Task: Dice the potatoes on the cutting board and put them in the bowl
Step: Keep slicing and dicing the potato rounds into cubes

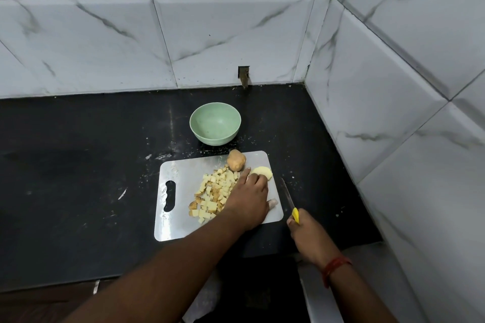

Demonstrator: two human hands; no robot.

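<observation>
A steel cutting board [173, 228] lies on the black counter. A heap of diced potato [214, 193] covers its middle. A whole brown potato [236, 160] stands at the board's far edge, and a cut potato half [262, 172] lies to its right. My left hand [248, 199] reaches across the board, fingertips on the near side of the cut half. My right hand [308, 237] grips the yellow handle of a knife [288, 198], blade pointing away, just off the board's right edge. The green bowl [215, 123] behind the board holds nothing.
Marble-tiled walls close the counter at the back and right, meeting in a corner. A small dark opening [244, 76] sits in the back wall above the counter. Crumbs and white specks are scattered around the board. The counter's front edge runs below my arms.
</observation>
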